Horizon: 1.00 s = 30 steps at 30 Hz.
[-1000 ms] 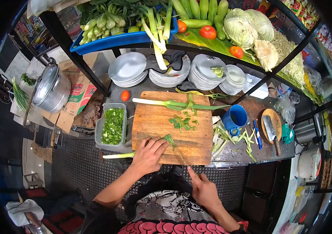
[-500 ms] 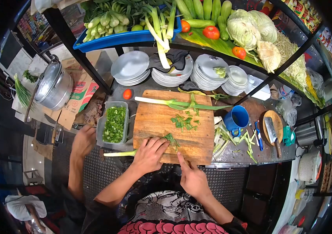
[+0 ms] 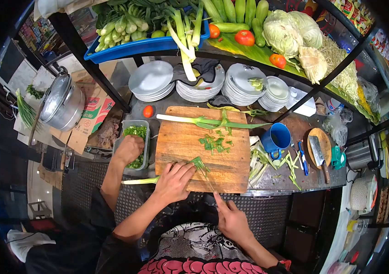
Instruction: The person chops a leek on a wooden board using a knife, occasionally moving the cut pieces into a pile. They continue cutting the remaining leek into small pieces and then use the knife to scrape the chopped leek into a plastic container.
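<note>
My left hand (image 3: 174, 181) presses down on a leek (image 3: 140, 181) at the front of the wooden cutting board (image 3: 176, 146), fingers curled around its green part. The white end sticks out past the board's left edge. My right hand (image 3: 233, 221) is closed around the handle of a knife (image 3: 209, 183), its thin blade close to the leek's cut green end. Chopped green pieces (image 3: 215, 143) lie mid-board. A second leek (image 3: 180, 118) rests along the far side. Another person's hand (image 3: 129, 148) reaches into a plastic container of chopped greens (image 3: 136, 131).
Stacked plates (image 3: 151, 80) stand behind the board, near a tomato (image 3: 148, 111). To the right are a blue mug (image 3: 276, 138), leek trimmings (image 3: 259, 160) and a cleaver (image 3: 315, 148) on a round board. Above, a shelf holds a blue tray (image 3: 135, 49) and cabbages (image 3: 285, 34).
The other person's hand has moved right, into the container of greens. My right hand has drawn slightly back and right with the knife. My left hand stays on the leek.
</note>
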Motion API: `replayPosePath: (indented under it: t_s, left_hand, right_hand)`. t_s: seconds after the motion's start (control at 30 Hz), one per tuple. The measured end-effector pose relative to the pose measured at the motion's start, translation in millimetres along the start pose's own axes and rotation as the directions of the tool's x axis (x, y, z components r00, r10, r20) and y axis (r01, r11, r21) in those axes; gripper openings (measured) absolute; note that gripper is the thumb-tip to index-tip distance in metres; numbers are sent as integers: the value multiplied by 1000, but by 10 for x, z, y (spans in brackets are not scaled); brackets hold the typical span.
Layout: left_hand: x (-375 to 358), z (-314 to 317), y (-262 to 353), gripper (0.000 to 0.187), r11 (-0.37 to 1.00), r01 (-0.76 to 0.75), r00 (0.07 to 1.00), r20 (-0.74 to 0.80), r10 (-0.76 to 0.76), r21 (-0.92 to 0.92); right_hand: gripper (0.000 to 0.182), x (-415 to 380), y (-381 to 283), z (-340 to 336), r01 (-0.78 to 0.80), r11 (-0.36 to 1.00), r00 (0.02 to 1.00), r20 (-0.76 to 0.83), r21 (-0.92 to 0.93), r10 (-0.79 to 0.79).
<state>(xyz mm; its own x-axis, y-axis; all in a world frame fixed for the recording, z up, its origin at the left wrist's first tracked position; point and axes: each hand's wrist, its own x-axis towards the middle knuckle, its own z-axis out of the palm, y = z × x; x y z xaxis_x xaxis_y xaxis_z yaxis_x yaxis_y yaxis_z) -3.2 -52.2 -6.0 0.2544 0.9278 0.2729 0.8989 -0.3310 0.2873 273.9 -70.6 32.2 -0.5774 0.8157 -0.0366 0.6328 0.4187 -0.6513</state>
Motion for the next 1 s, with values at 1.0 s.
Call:
replayPosePath:
  t_s: [1.0]
  left_hand:
    - [-14,20,-16,75,999,-39,999,-21,40,20]
  right_hand:
    - [75,384,-62,197,10,1000,998,-61,-15,-11]
